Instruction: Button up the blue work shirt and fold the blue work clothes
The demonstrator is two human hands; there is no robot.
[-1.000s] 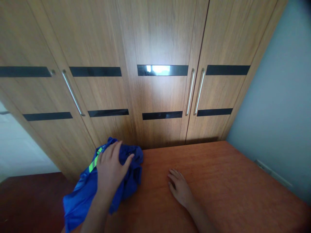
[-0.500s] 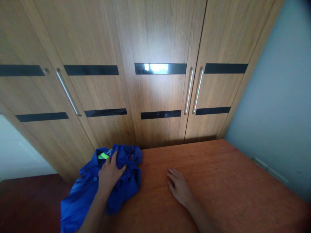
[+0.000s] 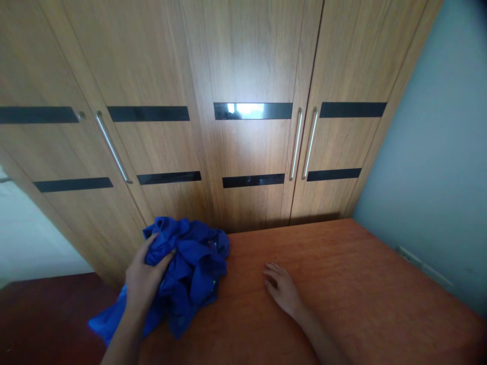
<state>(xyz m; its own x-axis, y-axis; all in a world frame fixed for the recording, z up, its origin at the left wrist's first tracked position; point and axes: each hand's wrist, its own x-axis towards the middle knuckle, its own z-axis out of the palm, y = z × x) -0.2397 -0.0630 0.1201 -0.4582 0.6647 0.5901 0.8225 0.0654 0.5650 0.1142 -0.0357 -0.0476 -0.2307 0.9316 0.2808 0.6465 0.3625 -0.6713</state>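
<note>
A crumpled blue jacket [image 3: 198, 268] lies heaped on the left part of the reddish-brown wooden table [image 3: 335, 284], its lower left part hanging past the edge. My left hand [image 3: 144, 276] grips a bunch of the cloth at the heap's left side, thumb toward me and fingertips partly hidden in the folds. To the right of the jacket, apart from it, my right hand [image 3: 283, 291] rests on the tabletop. Its fingers are loosely bent and hold nothing.
Behind the table stands a wooden wardrobe [image 3: 251, 147] with black strips and metal handles [image 3: 296, 144]. A pale blue wall [image 3: 429, 167] with a socket strip [image 3: 424, 266] borders the right side. A dark red surface [image 3: 45, 314] lies lower left.
My left hand has shifted left and gathered the jacket into a tighter bunch; the green strip and most of the sleeve-like left part are now covered. My right hand stays nearly in place, its fingers slightly more bent.
</note>
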